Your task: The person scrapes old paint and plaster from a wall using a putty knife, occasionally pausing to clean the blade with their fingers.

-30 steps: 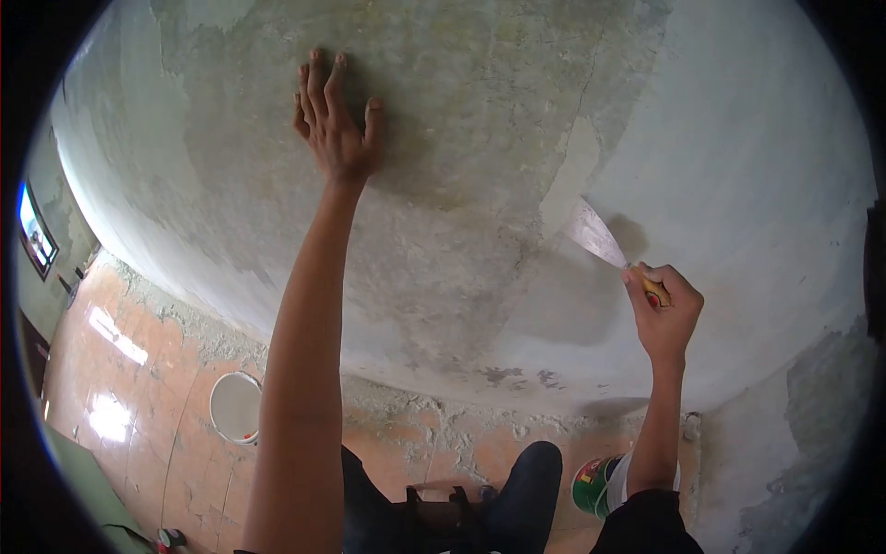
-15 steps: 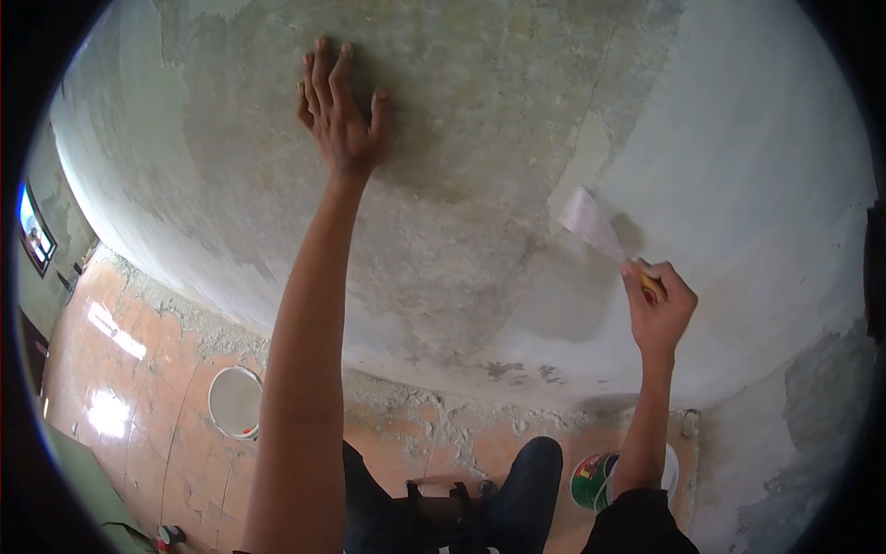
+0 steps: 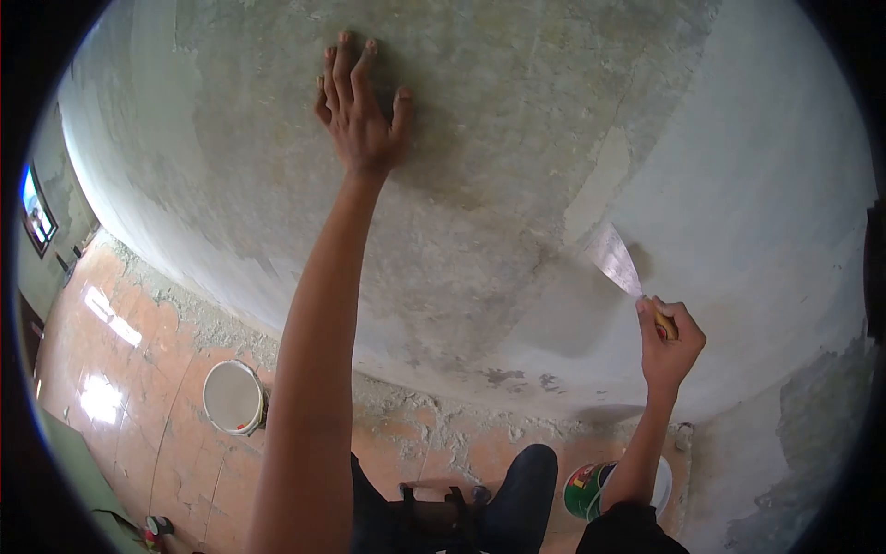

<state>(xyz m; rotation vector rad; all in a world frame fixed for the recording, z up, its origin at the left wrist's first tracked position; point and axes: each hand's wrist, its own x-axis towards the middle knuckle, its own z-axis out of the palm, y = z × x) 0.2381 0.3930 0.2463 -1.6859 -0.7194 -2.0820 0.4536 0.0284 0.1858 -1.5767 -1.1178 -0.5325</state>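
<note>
In the head view the wall (image 3: 480, 185) looks smooth and pale on the right but rough and grey elsewhere, so much seems left; your left hand (image 3: 362, 111) lies open and flat on it, and your right hand (image 3: 669, 342) is closed around the knife (image 3: 616, 258), its blade touching the wall.

This is a room in a house under renovation. The wall (image 3: 480, 185) is bare, patchy grey plaster, with a smoother pale skim coat (image 3: 757, 185) at the right, where a putty knife (image 3: 616, 260) lays its blade. Crumbled plaster debris (image 3: 434, 425) lines the foot of the wall on a glossy orange tiled floor (image 3: 120, 369). A white bucket (image 3: 233, 397) and a paint tin (image 3: 581, 489) stand on the floor.
</note>
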